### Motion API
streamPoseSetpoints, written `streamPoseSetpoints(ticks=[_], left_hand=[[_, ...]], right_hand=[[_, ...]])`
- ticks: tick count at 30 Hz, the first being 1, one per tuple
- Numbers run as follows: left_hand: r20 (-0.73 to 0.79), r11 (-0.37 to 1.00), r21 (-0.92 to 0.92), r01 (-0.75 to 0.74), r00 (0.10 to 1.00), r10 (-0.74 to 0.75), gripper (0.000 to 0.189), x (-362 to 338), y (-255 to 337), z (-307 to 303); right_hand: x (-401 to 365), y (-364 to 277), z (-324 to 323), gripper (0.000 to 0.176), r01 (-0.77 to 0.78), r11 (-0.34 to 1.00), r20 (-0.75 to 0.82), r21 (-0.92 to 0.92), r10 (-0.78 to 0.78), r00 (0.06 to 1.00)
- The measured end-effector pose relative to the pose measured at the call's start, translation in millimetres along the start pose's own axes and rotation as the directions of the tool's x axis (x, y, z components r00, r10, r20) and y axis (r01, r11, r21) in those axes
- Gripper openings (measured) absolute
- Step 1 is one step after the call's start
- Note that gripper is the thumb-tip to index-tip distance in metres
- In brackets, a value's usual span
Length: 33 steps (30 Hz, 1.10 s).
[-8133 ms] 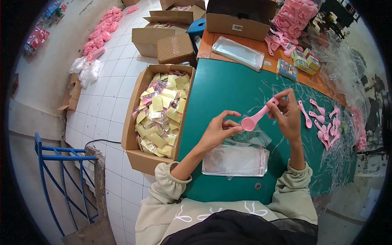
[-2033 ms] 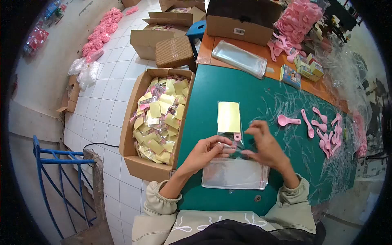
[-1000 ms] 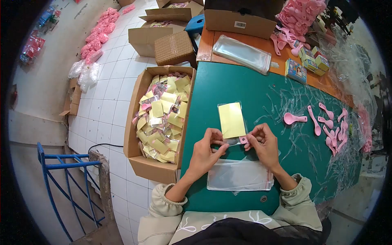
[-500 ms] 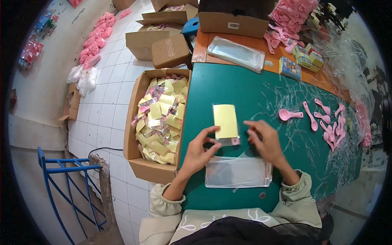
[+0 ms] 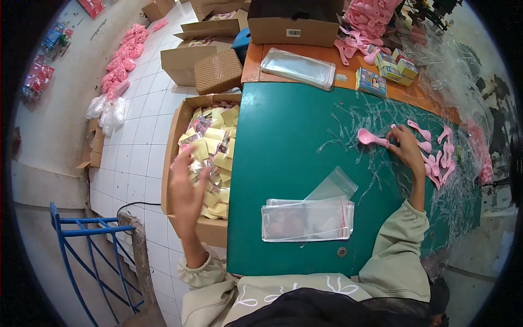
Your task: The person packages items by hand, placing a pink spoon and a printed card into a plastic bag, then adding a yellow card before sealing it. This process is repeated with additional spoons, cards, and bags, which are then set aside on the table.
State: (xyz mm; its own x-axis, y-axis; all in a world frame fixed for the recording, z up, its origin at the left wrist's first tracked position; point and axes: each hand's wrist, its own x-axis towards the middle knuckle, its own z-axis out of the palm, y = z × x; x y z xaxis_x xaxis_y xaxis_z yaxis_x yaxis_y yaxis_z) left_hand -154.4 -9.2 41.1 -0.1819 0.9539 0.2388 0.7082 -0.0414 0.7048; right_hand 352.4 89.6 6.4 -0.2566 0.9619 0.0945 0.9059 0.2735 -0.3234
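Observation:
My left hand (image 5: 189, 191) is over the near left part of the cardboard box (image 5: 169, 182), fingers apart and slightly blurred, with nothing visible in it. Below it the box is full of clear packets with yellow cards (image 5: 222, 160). On the right of the green table, my right hand (image 5: 406, 146) pinches the handle end of a pink spoon (image 5: 368, 137), whose bowl points left. More pink spoons (image 5: 448, 150) lie just beyond that hand. Nearer my body rests a stack of clear plastic bags (image 5: 305, 220), one bag (image 5: 333, 185) sticking out askew at the top.
Thin plastic scraps (image 5: 348, 117) litter the right side of the green table (image 5: 283, 131). On the orange surface behind are a bundle of clear bags (image 5: 298, 67), small card packs (image 5: 371, 82) and an open carton (image 5: 294, 31). A blue metal rail (image 5: 90, 235) stands at the left.
The yellow-card packet has left the table in front of me. My left hand has moved left over the box and spread; my right hand has reached right and closed on a spoon.

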Motion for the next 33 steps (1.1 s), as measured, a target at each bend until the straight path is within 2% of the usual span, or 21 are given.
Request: streamPoseSetpoints(ticks=[1,3,8,11,14,17,20,22,25,28,32,33], left_hand=[[0.088,0.999,-0.023,-0.043,0.995,0.045,0.045,3,25,9],[0.199,0.951,-0.005,-0.309,0.932,0.304,0.042,9,52,31],[0.360,0.913,-0.111,-0.393,0.840,0.405,0.040,12,106,68],[0.354,0.882,-0.192,-0.430,0.808,0.471,0.038,20,109,89],[0.320,0.868,-0.281,-0.410,0.813,0.487,0.037,37,102,120],[0.374,0.844,-0.494,-0.211,0.824,0.425,0.033,43,115,138],[0.421,0.859,-0.484,-0.167,0.816,0.396,0.024,46,124,147],[0.401,0.840,-0.536,-0.082,0.851,0.339,0.020,47,121,153],[0.381,0.839,-0.543,-0.033,0.881,0.281,0.020,50,115,156],[0.346,0.831,-0.554,-0.051,0.894,0.286,0.022,50,114,159],[0.319,0.760,-0.648,-0.048,0.889,0.329,0.023,46,114,167],[0.330,0.760,-0.648,-0.057,0.878,0.347,0.022,45,114,168]], right_hand=[[1,3,0,0.025,0.051,0.999,-0.015,-0.018,-0.052,0.999],[1,-4,-3,0.024,-0.007,0.998,0.042,0.056,0.005,0.999],[3,-16,-12,0.014,-0.093,0.961,0.125,0.262,0.062,0.990],[2,-30,-22,0.011,-0.095,0.910,0.112,0.404,0.054,0.992],[3,-47,-31,0.009,-0.108,0.835,0.141,0.540,0.036,0.989],[3,-68,-37,0.008,-0.128,0.790,0.193,0.600,0.012,0.981],[2,-76,-37,0.009,-0.140,0.689,0.224,0.711,-0.033,0.974],[3,-76,-38,0.011,-0.137,0.615,0.224,0.777,-0.067,0.972],[7,-36,-36,0.014,-0.147,0.600,0.155,0.786,0.039,0.987],[6,-32,-27,0.022,-0.017,0.777,0.013,0.630,0.011,1.000],[4,-40,-19,0.035,0.114,0.933,-0.156,0.341,-0.064,0.986],[6,-61,-19,0.040,0.077,0.810,-0.041,0.581,-0.065,0.997]])
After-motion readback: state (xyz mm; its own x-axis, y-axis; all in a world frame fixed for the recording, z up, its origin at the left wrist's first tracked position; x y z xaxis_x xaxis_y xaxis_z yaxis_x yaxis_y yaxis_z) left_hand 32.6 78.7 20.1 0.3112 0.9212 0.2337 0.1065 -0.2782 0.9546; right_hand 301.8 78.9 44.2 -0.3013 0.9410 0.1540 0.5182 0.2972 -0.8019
